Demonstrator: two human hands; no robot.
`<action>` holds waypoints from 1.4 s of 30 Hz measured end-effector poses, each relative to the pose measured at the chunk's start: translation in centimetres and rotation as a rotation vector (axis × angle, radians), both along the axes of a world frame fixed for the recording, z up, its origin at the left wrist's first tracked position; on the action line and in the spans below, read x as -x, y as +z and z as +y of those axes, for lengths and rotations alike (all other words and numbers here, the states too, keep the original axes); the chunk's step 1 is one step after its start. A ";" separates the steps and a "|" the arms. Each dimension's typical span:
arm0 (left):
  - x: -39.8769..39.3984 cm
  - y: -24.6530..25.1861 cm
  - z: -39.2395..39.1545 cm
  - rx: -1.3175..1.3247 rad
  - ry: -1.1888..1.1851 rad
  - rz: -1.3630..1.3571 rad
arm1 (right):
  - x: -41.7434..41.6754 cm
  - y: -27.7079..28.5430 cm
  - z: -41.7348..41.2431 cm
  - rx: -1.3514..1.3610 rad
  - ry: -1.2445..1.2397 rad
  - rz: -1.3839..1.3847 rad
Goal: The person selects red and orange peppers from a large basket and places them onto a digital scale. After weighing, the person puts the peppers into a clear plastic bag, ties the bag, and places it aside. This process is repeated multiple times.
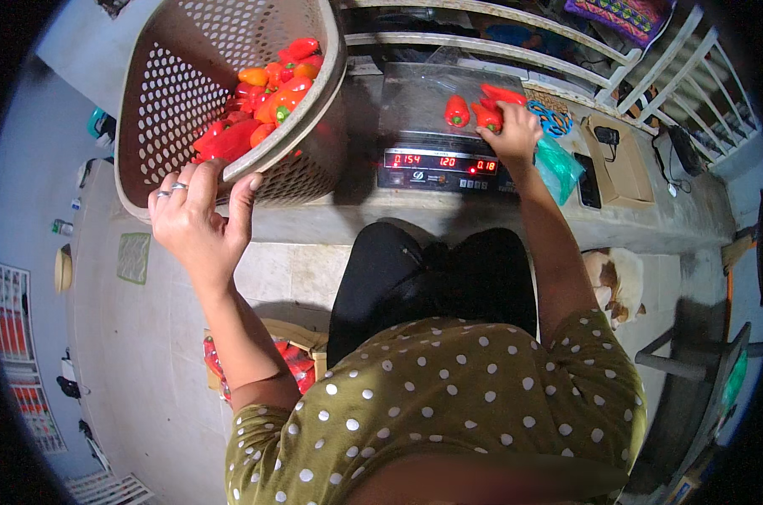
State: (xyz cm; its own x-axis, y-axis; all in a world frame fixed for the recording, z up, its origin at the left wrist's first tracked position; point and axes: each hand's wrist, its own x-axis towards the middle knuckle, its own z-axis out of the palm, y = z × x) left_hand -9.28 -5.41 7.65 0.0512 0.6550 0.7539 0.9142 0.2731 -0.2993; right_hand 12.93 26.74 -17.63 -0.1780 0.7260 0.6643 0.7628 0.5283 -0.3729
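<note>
My left hand point(198, 211) grips the front rim of a plastic laundry-style basket point(302, 148) with perforated walls, tilted towards me. Inside it lies a heap of red and orange peppers point(233, 140). On the metal pan of a digital scale point(413, 104), my right hand point(514, 136) has its thumb and fingers around a red pepper point(486, 116). Another red pepper point(499, 95) lies just behind those fingers, and a separate one point(457, 111) sits to their left. The scale's display point(441, 161) glows with red digits.
Right of the scale are a green plastic bag point(558, 169), a phone point(588, 181) and a cardboard tray point(624, 170) with a charger. White metal railings point(482, 41) run behind. A dog point(616, 281) lies below the ledge. A box of bagged red peppers point(296, 363) stands on the floor.
</note>
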 end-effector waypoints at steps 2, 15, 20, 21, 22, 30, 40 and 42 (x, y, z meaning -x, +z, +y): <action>0.0 0.0 0.1 -0.009 -0.002 0.000 | -0.9 -1.4 0.8 0.064 -0.091 0.090; 0.4 0.3 0.6 -0.059 -0.057 0.067 | -0.6 -3.7 2.0 0.193 -0.139 0.428; 0.5 0.1 0.6 -0.048 -0.046 0.073 | -1.0 -3.5 2.8 0.122 0.046 0.941; 0.4 0.2 0.6 -0.055 -0.049 0.068 | -1.0 -3.4 2.5 0.139 0.058 0.946; 0.4 0.2 0.6 -0.061 -0.051 0.063 | -1.1 -3.4 2.2 0.157 0.071 0.951; 0.0 0.3 0.2 0.012 0.007 0.009 | -2.1 -4.7 2.6 0.214 0.026 0.937; 0.2 0.4 0.3 -0.009 -0.006 0.026 | -2.2 -4.1 2.0 0.180 -0.028 0.812; 0.4 0.4 0.6 -0.055 -0.052 0.049 | -2.2 -4.6 2.1 0.213 -0.030 0.779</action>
